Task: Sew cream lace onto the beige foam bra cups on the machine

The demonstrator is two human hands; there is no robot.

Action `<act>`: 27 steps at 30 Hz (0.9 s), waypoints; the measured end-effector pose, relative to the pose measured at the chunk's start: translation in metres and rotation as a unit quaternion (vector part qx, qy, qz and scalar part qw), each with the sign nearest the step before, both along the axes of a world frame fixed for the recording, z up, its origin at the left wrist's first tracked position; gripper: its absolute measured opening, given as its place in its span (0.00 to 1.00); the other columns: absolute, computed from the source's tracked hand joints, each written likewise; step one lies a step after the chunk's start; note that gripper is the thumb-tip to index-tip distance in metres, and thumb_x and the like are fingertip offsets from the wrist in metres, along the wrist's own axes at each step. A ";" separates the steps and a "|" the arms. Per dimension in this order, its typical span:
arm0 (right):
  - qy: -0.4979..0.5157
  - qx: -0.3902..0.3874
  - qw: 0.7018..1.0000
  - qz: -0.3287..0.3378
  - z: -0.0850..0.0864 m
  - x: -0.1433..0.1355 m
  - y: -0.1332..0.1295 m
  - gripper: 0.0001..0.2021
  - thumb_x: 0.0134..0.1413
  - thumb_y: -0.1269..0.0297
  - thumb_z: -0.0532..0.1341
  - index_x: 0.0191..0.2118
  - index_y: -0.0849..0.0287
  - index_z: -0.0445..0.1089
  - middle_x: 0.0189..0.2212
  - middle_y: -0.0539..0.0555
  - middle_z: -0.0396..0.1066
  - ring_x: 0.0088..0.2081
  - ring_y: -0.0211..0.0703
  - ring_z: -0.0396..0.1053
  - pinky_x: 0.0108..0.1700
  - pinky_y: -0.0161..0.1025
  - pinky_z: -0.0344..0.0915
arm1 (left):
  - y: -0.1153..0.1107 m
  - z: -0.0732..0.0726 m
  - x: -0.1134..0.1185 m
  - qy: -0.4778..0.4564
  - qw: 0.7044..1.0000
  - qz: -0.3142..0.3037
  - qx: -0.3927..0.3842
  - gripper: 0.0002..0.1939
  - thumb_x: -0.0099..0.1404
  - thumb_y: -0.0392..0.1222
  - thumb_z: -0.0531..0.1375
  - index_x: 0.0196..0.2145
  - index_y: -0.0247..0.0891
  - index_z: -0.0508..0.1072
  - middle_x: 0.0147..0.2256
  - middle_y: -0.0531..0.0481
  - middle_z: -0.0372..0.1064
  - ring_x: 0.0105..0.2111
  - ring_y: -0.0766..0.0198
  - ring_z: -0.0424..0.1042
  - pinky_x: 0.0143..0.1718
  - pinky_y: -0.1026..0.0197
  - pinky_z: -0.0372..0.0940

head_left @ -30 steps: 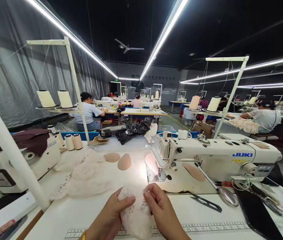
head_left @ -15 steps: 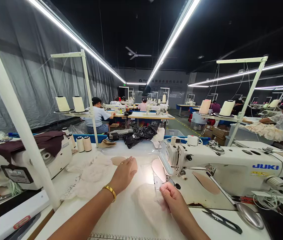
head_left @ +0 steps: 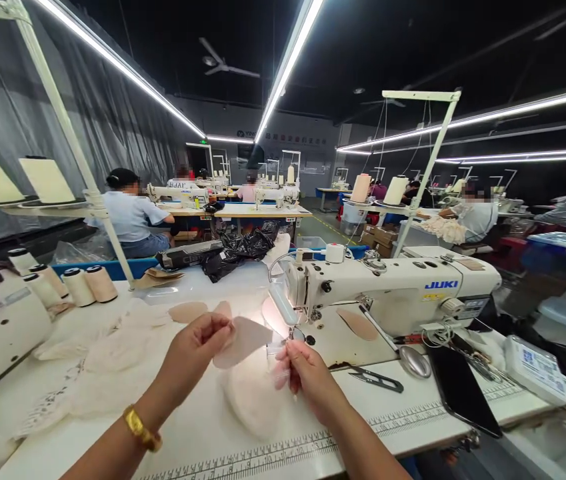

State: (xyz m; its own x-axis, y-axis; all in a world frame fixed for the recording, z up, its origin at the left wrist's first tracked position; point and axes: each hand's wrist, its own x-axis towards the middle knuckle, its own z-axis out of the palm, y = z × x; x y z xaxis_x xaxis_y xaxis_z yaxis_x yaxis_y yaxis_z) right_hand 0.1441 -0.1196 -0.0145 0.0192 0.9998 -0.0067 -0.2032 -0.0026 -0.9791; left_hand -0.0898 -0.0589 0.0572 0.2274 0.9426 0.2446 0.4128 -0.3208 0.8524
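Closing left hand (head_left: 197,352) to a thumb-and-forefinger pinch, holding 1 thin, matte beige teardrop panel (head_left: 247,338) above the white tabletop (head_left: 193,417). Pointing its narrow tip toward the right hand (head_left: 309,375), running its long axis from lower left to upper right. Curling right fingers nearly shut, pinching 1 sheer, wrinkled fabric (head_left: 281,375). Showing below: 1 smooth, rounded cream piece (head_left: 253,401).

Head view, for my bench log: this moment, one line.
left hand: pinches petal-shaped piece | right hand: holds sheer fabric | snips: on table
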 end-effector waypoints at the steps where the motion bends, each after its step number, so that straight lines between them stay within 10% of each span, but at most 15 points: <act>1: 0.014 0.001 1.000 0.007 0.001 0.000 -0.002 0.34 0.54 0.26 0.60 0.36 0.59 0.69 0.26 0.50 0.72 0.26 0.40 0.73 0.24 0.33 0.54 | -0.012 0.000 0.003 -0.025 0.999 -0.023 -0.034 0.21 0.67 0.62 0.60 0.42 0.40 0.75 0.38 0.48 0.77 0.38 0.55 0.75 0.35 0.61 0.67; 11: -0.160 0.083 0.983 0.021 0.010 -0.013 -0.041 0.16 0.61 0.48 0.66 0.44 0.55 0.73 0.27 0.47 0.69 0.32 0.45 0.75 0.35 0.37 0.68 | -0.055 0.002 0.009 0.098 0.993 -0.063 -0.019 0.13 0.66 0.51 0.60 0.44 0.43 0.76 0.45 0.46 0.77 0.44 0.50 0.75 0.43 0.54 0.69; 17: -0.469 0.340 0.812 0.074 0.032 -0.019 -0.049 0.08 0.65 0.65 0.59 0.42 0.52 0.76 0.29 0.51 0.79 0.31 0.46 0.76 0.32 0.35 0.62 | -0.068 0.033 0.011 0.134 0.947 -0.292 -0.024 0.47 0.51 0.40 0.73 0.68 0.53 0.65 0.66 0.46 0.64 0.67 0.39 0.59 0.69 0.42 0.51; 23: -0.568 0.387 0.726 0.032 0.060 -0.005 -0.055 0.03 0.66 0.66 0.61 0.41 0.53 0.73 0.29 0.50 0.80 0.27 0.43 0.76 0.28 0.34 0.59 | -0.059 0.019 -0.001 0.253 0.929 -0.260 -0.071 0.11 0.58 0.37 0.64 0.40 0.46 0.76 0.41 0.53 0.74 0.41 0.52 0.72 0.39 0.59 0.64; 27: -0.578 0.459 0.668 -0.100 0.063 -0.010 -0.047 0.11 0.65 0.76 0.54 0.40 0.53 0.70 0.29 0.52 0.80 0.26 0.44 0.74 0.29 0.37 0.59 | -0.043 -0.001 -0.012 0.228 0.945 -0.160 0.172 0.06 0.66 0.35 0.57 0.31 0.43 0.66 0.29 0.55 0.69 0.29 0.59 0.65 0.30 0.60 0.56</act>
State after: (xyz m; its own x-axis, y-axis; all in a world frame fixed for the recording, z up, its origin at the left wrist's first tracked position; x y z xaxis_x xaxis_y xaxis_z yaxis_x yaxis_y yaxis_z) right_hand 0.1338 -0.1668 0.0484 -0.3853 0.5500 0.7409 0.7828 0.6200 -0.0532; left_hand -0.1016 -0.1022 0.0566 0.6436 0.6897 0.3319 0.5471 -0.7178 0.4307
